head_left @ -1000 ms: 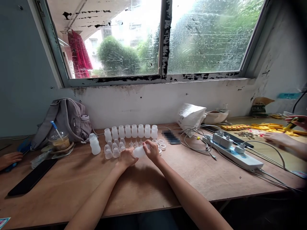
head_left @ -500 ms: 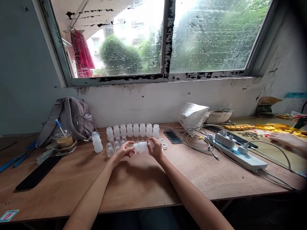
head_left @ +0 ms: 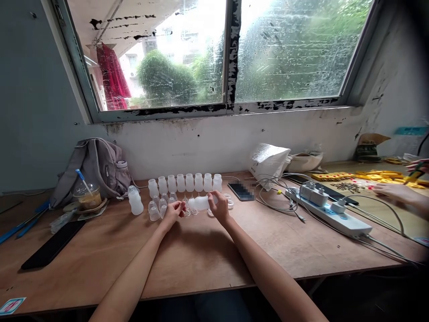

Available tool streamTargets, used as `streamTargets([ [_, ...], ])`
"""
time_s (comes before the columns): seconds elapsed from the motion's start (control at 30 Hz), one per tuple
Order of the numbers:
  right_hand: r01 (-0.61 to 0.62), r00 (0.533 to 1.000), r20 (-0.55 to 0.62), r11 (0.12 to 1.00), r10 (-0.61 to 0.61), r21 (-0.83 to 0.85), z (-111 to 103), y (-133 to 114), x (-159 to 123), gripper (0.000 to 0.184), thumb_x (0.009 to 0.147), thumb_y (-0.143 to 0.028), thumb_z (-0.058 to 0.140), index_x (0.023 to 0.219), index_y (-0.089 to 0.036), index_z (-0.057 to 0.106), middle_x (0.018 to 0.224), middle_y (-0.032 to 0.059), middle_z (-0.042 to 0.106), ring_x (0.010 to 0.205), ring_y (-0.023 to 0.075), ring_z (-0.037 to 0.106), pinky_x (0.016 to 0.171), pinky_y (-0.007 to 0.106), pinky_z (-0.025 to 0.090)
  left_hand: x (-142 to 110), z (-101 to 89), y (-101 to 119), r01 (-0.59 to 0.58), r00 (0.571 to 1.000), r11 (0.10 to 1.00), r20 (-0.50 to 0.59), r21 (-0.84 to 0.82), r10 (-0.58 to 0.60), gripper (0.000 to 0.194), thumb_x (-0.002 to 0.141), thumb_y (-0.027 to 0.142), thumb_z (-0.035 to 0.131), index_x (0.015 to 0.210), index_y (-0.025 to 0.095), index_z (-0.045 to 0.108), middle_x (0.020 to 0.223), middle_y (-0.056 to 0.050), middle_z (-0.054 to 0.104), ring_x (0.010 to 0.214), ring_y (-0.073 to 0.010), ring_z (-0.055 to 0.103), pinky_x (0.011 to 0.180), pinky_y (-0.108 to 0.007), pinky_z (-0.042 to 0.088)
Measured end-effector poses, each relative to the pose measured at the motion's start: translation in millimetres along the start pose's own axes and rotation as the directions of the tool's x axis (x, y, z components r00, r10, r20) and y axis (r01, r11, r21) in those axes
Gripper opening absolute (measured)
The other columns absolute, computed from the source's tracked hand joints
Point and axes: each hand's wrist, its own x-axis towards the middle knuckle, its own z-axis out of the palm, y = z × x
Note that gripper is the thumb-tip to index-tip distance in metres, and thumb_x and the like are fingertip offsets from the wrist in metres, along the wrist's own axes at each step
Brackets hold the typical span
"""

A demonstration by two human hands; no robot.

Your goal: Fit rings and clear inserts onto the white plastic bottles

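My right hand (head_left: 219,207) is wrapped round the base end of a frosted white baby bottle (head_left: 200,203), which lies sideways above the table with its narrow end to the left. Just left of that end, my left hand (head_left: 173,213) is closed in a pinch; whatever is between its fingertips is too small to make out. Behind the hands stands a row of frosted bottles (head_left: 181,182). Clear domed caps (head_left: 154,211) stand beside my left hand, partly covered by it. White rings (head_left: 229,201) lie right of my right hand, and small clear rings (head_left: 194,212) lie beneath the bottle.
A capped bottle (head_left: 135,200) stands apart at left, near a drink cup (head_left: 87,197) and a grey backpack (head_left: 95,170). To the right are a phone (head_left: 241,191), loose cables, and a power strip (head_left: 335,214). Another person's hand (head_left: 390,191) works among yellow pieces.
My left hand has drawn back a little from the bottle's narrow end, and its fingers have closed into a pinch. The bottle stays in my right hand. The view has shifted slightly.
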Motion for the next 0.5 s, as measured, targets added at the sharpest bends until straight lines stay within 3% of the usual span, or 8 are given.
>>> streamTargets([
  [0.17, -0.005, 1.000, -0.007, 0.999, 0.005, 0.037, -0.3, -4.5, 0.7, 0.020, 0.078, -0.029, 0.037, 0.073, -0.019, 0.054, 0.071, 0.0042, 0.060, 0.068, 0.0174, 0.055, 0.062, 0.027, 0.040, -2.8, 1.7, 3.2, 0.013, 0.999, 0.998, -0.034, 0.061, -0.011, 0.049, 0.074, 0.058, 0.038, 0.049, 0.016, 0.041, 0.044, 0.004, 0.040, 0.039, -0.0065, 0.038, 0.042, -0.020, 0.034],
  [0.33, -0.151, 0.987, -0.033, 0.983, 0.155, 0.106, -1.6, -2.7, 4.8, 0.026, 0.078, -0.034, 0.037, 0.067, -0.018, 0.054, 0.063, 0.0028, 0.058, 0.060, 0.0164, 0.053, 0.055, 0.026, 0.039, -3.3, 1.7, 2.8, 0.000, 0.993, 0.997, -0.117, 0.080, 0.009, 0.054, 0.076, 0.055, 0.036, 0.038, 0.018, 0.034, 0.035, 0.005, 0.034, 0.033, -0.0061, 0.033, 0.039, -0.021, 0.029],
  [0.43, -0.330, 0.933, -0.050, 0.903, 0.357, 0.274, 0.5, 4.5, 10.2, 0.031, 0.077, -0.041, 0.037, 0.065, -0.017, 0.054, 0.057, 0.0027, 0.055, 0.054, 0.0161, 0.050, 0.046, 0.025, 0.038, -3.7, 0.6, 2.8, -0.001, 0.986, 0.990, -0.165, 0.139, 0.024, 0.055, 0.076, 0.054, 0.036, 0.035, 0.018, 0.032, 0.032, 0.005, 0.032, 0.031, -0.0064, 0.032, 0.039, -0.022, 0.027],
  [0.5, -0.474, 0.856, 0.034, 0.756, 0.516, 0.451, 3.2, 9.9, 14.5, 0.034, 0.076, -0.045, 0.035, 0.069, -0.016, 0.053, 0.057, 0.0031, 0.054, 0.050, 0.0165, 0.051, 0.039, 0.026, 0.038, -4.1, 1.1, 2.6, -0.010, 0.988, 0.975, -0.149, 0.221, 0.044, 0.055, 0.076, 0.054, 0.037, 0.035, 0.018, 0.033, 0.031, 0.005, 0.032, 0.031, -0.0068, 0.032, 0.040, -0.022, 0.027],
])
